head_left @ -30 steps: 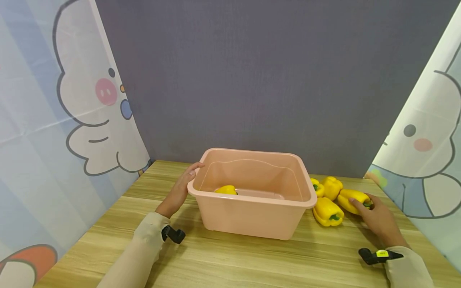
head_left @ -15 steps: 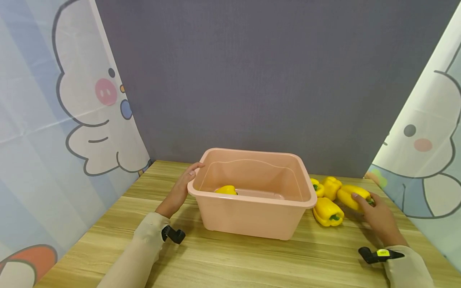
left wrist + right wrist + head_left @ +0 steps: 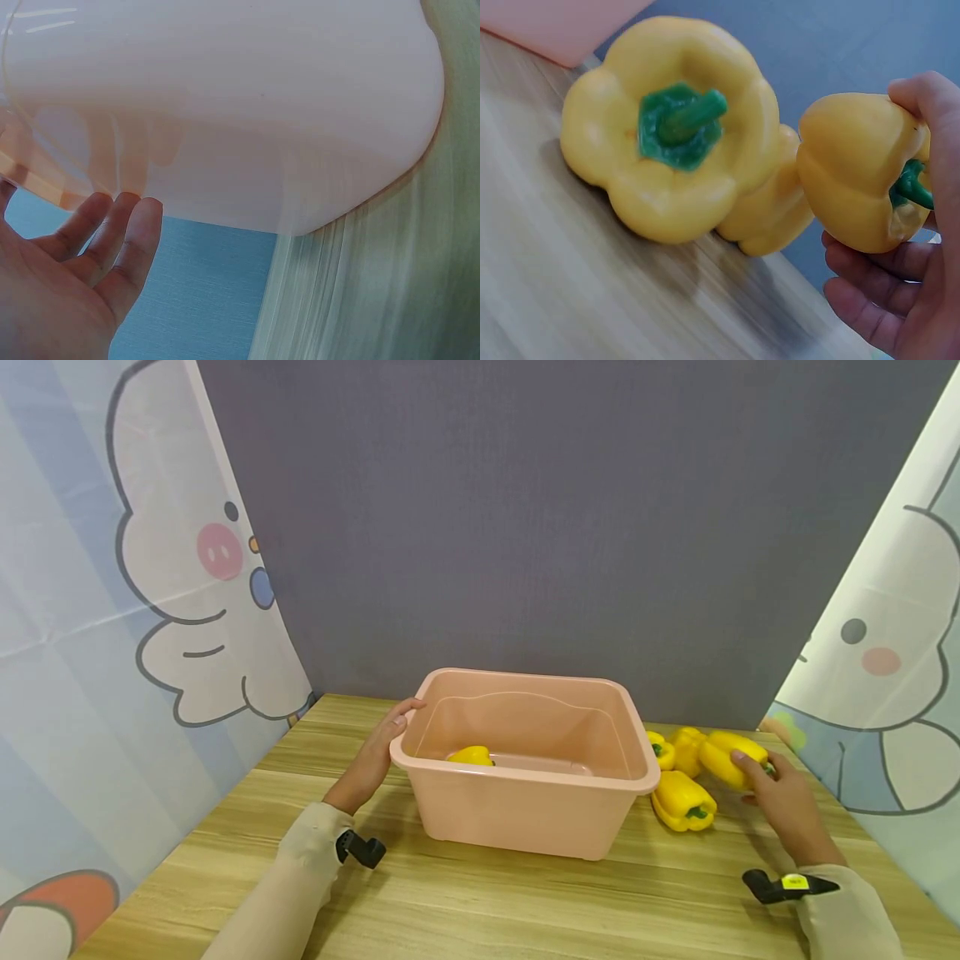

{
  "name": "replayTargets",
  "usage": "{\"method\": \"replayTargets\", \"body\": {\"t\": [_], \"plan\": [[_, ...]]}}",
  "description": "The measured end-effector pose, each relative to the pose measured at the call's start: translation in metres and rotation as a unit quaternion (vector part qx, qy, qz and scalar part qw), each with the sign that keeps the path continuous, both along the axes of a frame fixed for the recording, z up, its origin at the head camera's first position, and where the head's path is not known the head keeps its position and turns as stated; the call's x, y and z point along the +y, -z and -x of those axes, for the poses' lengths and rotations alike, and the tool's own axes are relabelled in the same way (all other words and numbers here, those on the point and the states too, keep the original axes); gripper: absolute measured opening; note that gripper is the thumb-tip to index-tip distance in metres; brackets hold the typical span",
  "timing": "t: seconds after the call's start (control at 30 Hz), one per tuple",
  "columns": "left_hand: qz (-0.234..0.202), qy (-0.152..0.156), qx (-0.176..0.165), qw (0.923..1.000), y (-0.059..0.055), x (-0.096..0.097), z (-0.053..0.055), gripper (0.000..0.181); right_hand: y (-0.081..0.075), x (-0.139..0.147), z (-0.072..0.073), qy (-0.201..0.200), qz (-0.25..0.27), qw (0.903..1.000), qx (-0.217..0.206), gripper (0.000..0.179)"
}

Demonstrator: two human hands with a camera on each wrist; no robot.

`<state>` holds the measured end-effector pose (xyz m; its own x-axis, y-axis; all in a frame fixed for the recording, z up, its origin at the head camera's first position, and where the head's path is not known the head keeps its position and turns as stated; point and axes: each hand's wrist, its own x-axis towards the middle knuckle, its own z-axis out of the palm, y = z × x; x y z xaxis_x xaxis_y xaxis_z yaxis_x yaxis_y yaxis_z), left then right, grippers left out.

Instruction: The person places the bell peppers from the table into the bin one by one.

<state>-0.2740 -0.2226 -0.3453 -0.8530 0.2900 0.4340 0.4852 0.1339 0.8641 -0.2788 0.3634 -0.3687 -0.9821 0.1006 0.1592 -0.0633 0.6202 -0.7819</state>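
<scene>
My left hand (image 3: 372, 762) holds the left rim of a pink plastic bin (image 3: 517, 814). In the left wrist view, several fingertips (image 3: 146, 214) touch the bin's outer wall below the rim. One yellow bell pepper (image 3: 471, 755) is partly visible inside the bin. To the bin's right, my right hand (image 3: 787, 806) grips another yellow bell pepper (image 3: 855, 169) between thumb and fingers, its green stem towards the palm. In the head view that pepper (image 3: 726, 758) appears raised off the table, beside the other peppers.
Three more yellow bell peppers lie close to the bin's right side: a front one (image 3: 682, 802), a back one (image 3: 686, 750) and one partly hidden by the bin (image 3: 662, 750). A dark grey panel (image 3: 555, 527) stands behind the wooden table (image 3: 450, 902). Cartoon-printed cloths (image 3: 67, 610) flank both sides.
The right hand has raised its bell pepper slightly off the table and tilted it. The left hand, the bin and the front pepper stay in place.
</scene>
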Motion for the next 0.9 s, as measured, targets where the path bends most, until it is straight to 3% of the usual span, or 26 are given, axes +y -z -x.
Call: {"method": "replayTargets", "body": {"t": [0.53,0.9], "plan": [[-0.006,0.002,-0.002,1.0,0.001,0.0,0.0,0.054,-0.012,-0.016,0.0,-0.008,-0.021,0.9995,0.022,0.085],[-0.006,0.002,-0.001,1.0,0.001,-0.001,0.0,0.053,-0.017,-0.027,0.001,-0.036,-0.012,0.9987,0.034,0.077]]}}
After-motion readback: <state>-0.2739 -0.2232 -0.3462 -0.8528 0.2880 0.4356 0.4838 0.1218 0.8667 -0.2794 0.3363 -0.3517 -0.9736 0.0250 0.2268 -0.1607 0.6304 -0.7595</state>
